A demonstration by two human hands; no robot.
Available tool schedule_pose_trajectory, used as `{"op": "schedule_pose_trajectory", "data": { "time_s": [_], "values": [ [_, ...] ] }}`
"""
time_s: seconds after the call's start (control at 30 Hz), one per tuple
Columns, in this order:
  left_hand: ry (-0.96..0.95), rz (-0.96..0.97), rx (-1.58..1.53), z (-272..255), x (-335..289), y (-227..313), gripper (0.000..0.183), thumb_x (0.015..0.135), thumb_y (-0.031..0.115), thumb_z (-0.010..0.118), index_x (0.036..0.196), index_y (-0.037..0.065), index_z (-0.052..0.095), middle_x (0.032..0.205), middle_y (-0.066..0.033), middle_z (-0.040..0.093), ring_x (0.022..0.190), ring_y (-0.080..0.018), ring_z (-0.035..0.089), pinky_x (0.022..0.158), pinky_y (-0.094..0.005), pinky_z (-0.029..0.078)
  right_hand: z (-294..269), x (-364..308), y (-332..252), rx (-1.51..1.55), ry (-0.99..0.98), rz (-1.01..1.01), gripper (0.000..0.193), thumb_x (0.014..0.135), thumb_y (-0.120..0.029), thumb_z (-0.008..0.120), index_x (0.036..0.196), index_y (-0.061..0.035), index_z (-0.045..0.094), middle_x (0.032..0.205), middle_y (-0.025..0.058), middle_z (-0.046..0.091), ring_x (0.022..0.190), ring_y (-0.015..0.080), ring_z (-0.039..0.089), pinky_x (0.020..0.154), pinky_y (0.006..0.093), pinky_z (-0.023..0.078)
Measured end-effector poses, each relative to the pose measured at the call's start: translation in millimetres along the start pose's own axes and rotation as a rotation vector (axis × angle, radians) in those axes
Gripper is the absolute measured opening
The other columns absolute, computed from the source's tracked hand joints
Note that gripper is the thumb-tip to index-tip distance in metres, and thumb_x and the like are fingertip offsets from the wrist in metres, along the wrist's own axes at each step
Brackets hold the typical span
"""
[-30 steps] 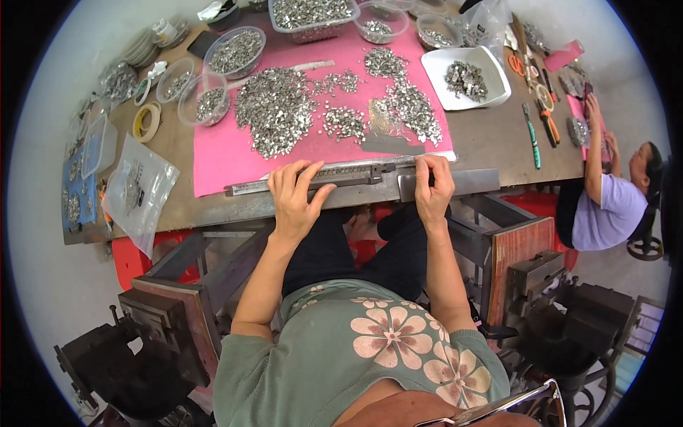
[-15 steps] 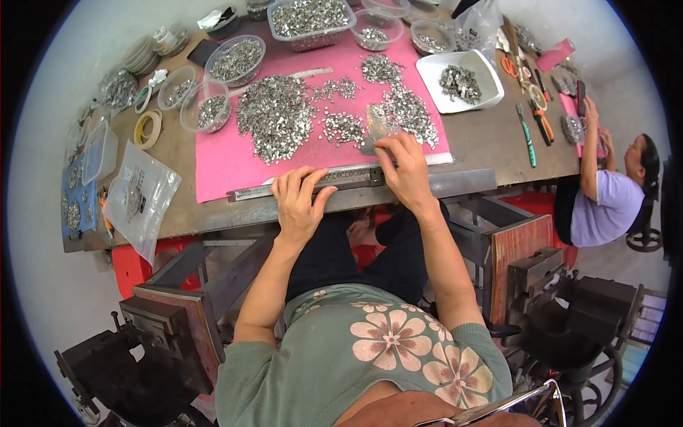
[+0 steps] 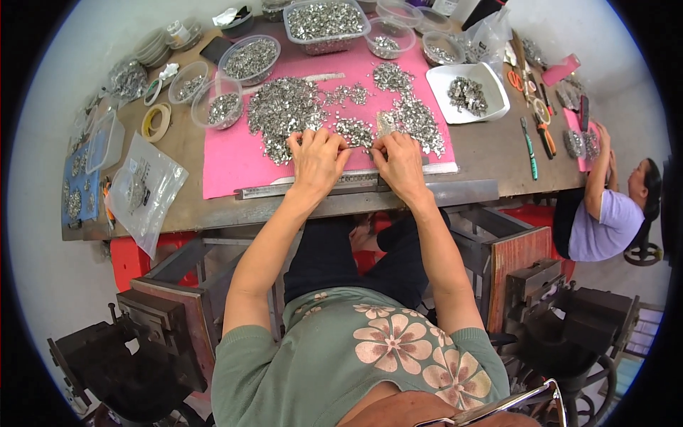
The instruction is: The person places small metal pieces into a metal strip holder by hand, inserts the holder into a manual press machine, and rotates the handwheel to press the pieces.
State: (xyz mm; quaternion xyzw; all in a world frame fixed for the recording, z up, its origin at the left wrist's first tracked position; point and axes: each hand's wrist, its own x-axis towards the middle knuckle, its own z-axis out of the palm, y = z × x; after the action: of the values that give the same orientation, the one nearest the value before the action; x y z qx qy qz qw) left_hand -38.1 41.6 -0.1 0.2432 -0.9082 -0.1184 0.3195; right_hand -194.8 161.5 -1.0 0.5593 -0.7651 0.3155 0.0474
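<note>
Small shiny metal pieces lie in heaps on a pink mat (image 3: pixel 224 167), with a large heap (image 3: pixel 286 107) at left, a small heap (image 3: pixel 353 131) in the middle and another heap (image 3: pixel 420 124) at right. My left hand (image 3: pixel 318 160) reaches over the mat with bent fingers, thumb and index close together beside the small heap. Across from it, my right hand (image 3: pixel 400 165) has its thumb and fingers pinched at that heap's right side; what they hold is hidden. Below both hands a long dark slotted metal rail (image 3: pixel 348 182) lies along the table's front edge, partly covered by my wrists.
Tubs of metal pieces (image 3: pixel 324 21) stand behind the mat, a white tray (image 3: pixel 489 99) at right. Tape (image 3: pixel 156 121) and a plastic bag (image 3: pixel 153 192) lie left; pliers (image 3: pixel 546 139) and a green-handled tool (image 3: pixel 530 149) right. Another person (image 3: pixel 605 213) works at far right.
Both hands have moved forward off the rail to the small middle heap, and the left hand has also shifted right. The view has tilted slightly. The other person's hands have lowered.
</note>
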Motion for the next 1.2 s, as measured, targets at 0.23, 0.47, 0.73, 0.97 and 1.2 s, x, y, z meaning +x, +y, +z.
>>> {"op": "schedule_pose_trajectory", "data": {
  "time_s": [0.23, 0.47, 0.73, 0.97, 1.2],
  "values": [
    [-0.004, 0.076, 0.023, 2, 5, -4, 0.01, 0.083, 0.02, 0.076, 0.085, 0.012, 0.071, 0.085, -0.0019, 0.06, 0.091, -0.0225, 0.057, 0.099, -0.0496, 0.032, -4, 3, -2, -0.036, -0.003, -0.049, 0.01, 0.083, -0.012, 0.073, 0.091, -0.0097, 0.068, 0.086, 0.0069, 0.061, 0.088, 0.0273, 0.059, 0.081, 0.0417, 0.042],
    [-0.038, 0.127, -0.194, -17, -17, 19, 0.011, 0.082, 0.016, 0.077, 0.088, 0.012, 0.069, 0.086, -0.0007, 0.062, 0.087, -0.0203, 0.059, 0.103, -0.0493, 0.031, -3, 0, 2, -0.025, 0.005, -0.062, 0.009, 0.082, -0.011, 0.073, 0.089, -0.0086, 0.067, 0.085, 0.0067, 0.061, 0.087, 0.0271, 0.059, 0.081, 0.0416, 0.042],
    [-0.029, 0.161, -0.212, -4, -28, 26, 0.013, 0.082, 0.017, 0.077, 0.091, 0.011, 0.068, 0.09, -0.0006, 0.063, 0.092, -0.0201, 0.06, 0.105, -0.0512, 0.031, -20, -18, -4, 0.137, 0.065, -0.061, 0.009, 0.082, -0.007, 0.073, 0.087, -0.0069, 0.065, 0.082, 0.0058, 0.062, 0.082, 0.0263, 0.059, 0.081, 0.0399, 0.041],
    [-0.019, 0.073, -0.315, -8, -30, 29, 0.011, 0.086, 0.014, 0.074, 0.095, 0.009, 0.07, 0.091, -0.0013, 0.068, 0.091, -0.02, 0.062, 0.105, -0.0493, 0.032, -10, -9, 5, 0.216, 0.085, 0.001, 0.008, 0.082, -0.008, 0.074, 0.084, -0.0067, 0.067, 0.082, 0.0053, 0.063, 0.082, 0.0262, 0.06, 0.082, 0.0402, 0.041],
    [0.061, 0.039, -0.264, -1, -32, 40, 0.011, 0.088, 0.017, 0.073, 0.096, 0.01, 0.07, 0.086, -0.0012, 0.065, 0.087, -0.021, 0.06, 0.104, -0.0515, 0.032, -3, -1, 5, 0.047, 0.062, -0.067, 0.009, 0.082, -0.009, 0.076, 0.087, -0.0057, 0.068, 0.083, 0.0065, 0.065, 0.076, 0.0256, 0.061, 0.074, 0.0383, 0.043]
  ]
}}
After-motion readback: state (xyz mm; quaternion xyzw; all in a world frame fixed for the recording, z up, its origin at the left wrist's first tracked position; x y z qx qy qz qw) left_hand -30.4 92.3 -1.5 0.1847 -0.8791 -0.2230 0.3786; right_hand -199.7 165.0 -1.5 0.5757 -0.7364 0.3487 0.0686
